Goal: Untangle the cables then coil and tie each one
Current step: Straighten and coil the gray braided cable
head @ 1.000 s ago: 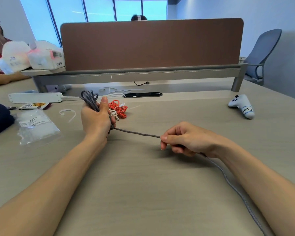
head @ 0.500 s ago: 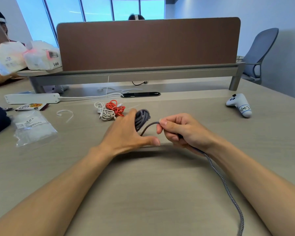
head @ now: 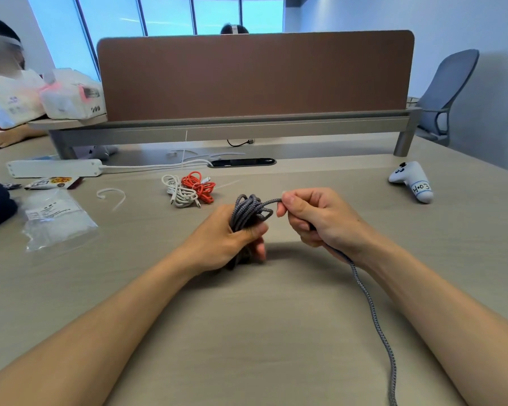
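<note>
Grips a coiled bundle of grey braided cable (head: 248, 210) in the left hand (head: 223, 241), fingers (head: 260, 250) curled round the loops, over the middle of the surface (head: 276, 332); cannot tell whether the bundle touches it. Pinches the strand leaving the top of the coil with the right hand (head: 323, 221), thumb and fingers closed on it, just beside the bundle on its right, with the loose tail of the same cable passing under the right palm and trailing along the right forearm to the near edge. Beyond the hands, toward the far edge: a white cable (head: 179, 193) and a red cable (head: 200, 186), each bunched, touching one another. Left of those, a loose white zip tie (head: 112, 194), a clear plastic bag (head: 56, 221) and, nearer the left edge, a white power strip (head: 53, 168). Near the right edge, a white controller (head: 411, 183) with a handwritten label. Along the far edge, a brown divider panel (head: 255, 74).
</note>
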Demonstrator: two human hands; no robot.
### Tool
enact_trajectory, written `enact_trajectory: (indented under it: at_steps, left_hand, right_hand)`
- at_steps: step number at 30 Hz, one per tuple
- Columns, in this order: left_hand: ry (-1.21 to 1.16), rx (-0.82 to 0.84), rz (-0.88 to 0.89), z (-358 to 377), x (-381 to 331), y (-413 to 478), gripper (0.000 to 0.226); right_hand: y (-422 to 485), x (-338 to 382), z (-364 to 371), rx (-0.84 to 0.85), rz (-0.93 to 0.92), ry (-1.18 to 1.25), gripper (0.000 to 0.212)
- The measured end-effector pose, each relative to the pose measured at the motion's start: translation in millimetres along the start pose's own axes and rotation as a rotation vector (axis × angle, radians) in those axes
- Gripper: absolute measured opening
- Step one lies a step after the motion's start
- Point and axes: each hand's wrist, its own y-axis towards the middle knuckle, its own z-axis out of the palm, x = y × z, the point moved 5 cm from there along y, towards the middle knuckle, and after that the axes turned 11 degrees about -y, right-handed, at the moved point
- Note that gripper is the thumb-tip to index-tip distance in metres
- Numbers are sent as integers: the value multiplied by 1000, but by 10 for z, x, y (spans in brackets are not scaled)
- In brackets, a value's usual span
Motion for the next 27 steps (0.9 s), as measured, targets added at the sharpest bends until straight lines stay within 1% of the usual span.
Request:
enact_trajectory:
  at_steps: [2, 4, 8, 10, 13, 16, 19, 22, 25, 27]
  left_hand:
    - [-108, -14, -32, 45, 7, -27, 26]
    - [-162, -60, -47, 48, 17, -37, 30]
    - [-267, -190, -81, -31, 18, -36, 37]
    - [-314, -225, -75, -80, 17, -33, 40]
    - [-349, -208, -58, -42, 1, -42, 38]
    - [-411, -211, -36, 33, -33, -47, 30]
    - [-483, -173, -35, 97, -55, -26, 41]
    - [-544, -145, -50, 122, -35, -18, 31]
    - [-584, -227, -70, 129, -35, -17, 28]
    - [-675, -369, -104, 62, -24, -8, 26]
  right_hand:
    - [3, 2, -21, -22, 0, -38, 30]
    - [-4, 2, -50, -31, 8, -100, 31]
    - [-43, -22, -89, 39, 56, -251, 35]
    - [-50, -39, -89, 49, 72, -275, 35]
    - [-40, -54, -63, 19, 71, -295, 36]
    - [-22, -74, -2, 16, 64, -317, 37]
    - [-1, -109, 58, 17, 64, -301, 37]
    - [16, -129, 109, 10, 51, -358, 38]
    - [18, -138, 202, 47, 41, -397, 38]
    - [19, -132, 239, 37, 52, -379, 37]
